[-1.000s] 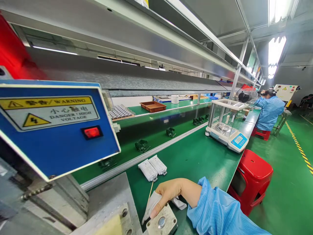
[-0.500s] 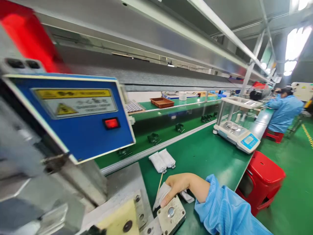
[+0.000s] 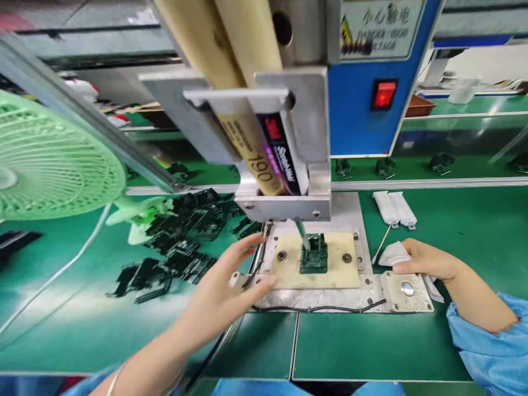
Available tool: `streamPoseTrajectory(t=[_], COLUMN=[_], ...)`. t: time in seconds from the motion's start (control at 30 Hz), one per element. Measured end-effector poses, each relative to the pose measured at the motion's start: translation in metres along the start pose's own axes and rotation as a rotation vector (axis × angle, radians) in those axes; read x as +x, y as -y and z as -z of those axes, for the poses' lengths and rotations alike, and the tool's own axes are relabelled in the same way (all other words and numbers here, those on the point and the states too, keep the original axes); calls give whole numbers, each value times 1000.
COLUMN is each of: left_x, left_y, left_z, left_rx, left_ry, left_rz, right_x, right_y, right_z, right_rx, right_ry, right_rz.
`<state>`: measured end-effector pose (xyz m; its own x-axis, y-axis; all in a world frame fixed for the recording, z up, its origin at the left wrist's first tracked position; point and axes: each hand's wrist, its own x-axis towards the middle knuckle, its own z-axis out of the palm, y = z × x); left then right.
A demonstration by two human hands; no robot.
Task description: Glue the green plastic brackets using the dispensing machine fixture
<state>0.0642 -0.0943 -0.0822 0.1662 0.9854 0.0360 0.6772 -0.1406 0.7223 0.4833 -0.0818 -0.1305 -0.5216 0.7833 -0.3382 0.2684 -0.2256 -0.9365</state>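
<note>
- Left hand [image 3: 218, 297] open, fingers spread, holding nothing, just beside the cream fixture plate [image 3: 289, 275].
- Right hand [image 3: 424, 261] curled closed on a white cloth [image 3: 396, 254], beside a steel push button [image 3: 407, 289].
- Dark green moulded part [image 3: 313, 256] sits on the plate, directly under a dispensing needle [image 3: 303, 234].
- 3M adhesive cartridge [image 3: 268, 154] slants in its metal bracket [image 3: 289, 203] above.
- Black moulded parts [image 3: 177, 258] lie heaped on the green bench, near a pale green fan [image 3: 41, 154].

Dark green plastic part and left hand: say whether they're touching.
Apart: the head view shows the left hand short of the dark green plastic part, across bare beige board.
</note>
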Motion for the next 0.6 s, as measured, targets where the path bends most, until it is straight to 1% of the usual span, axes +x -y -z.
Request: streamPoseTrajectory(t=[0.03, 0.07, 0.13, 0.23, 0.3, 0.37, 0.43, 0.53, 0.6], left_x=[10, 20, 36, 50, 53, 52, 49, 41, 32], left_y=[-9, -16, -24, -25, -27, -31, -38, -48, -52], left_z=[-6, -13, -25, -36, -37, -34, -29, -22, -20], left_rx=[-61, -106, -164, -207, -274, -388, -468, -480, -515], left_ry=[108, 189, 299, 368, 389, 426, 478, 583, 646], left_rz=[3, 9, -9, -15, -2, 33, 109, 262, 403], right_x=[-1, -2, -3, -3, -3, -3, -4, -5, -4], right_y=[1, 2, 2, 2, 1, 1, 1, 1, 1], right_z=[0, 0, 1, 2, 2, 2, 2, 0, 0], right_rx=[-15, -28, -43, -81, -94, -80, -62, -73, -92], right_ry=[-5, -8, -7, -21, -29, -21, -6, -8, -11], right_rz=[-8, -17, -42, -66, -53, -43, -61, -92, -86])
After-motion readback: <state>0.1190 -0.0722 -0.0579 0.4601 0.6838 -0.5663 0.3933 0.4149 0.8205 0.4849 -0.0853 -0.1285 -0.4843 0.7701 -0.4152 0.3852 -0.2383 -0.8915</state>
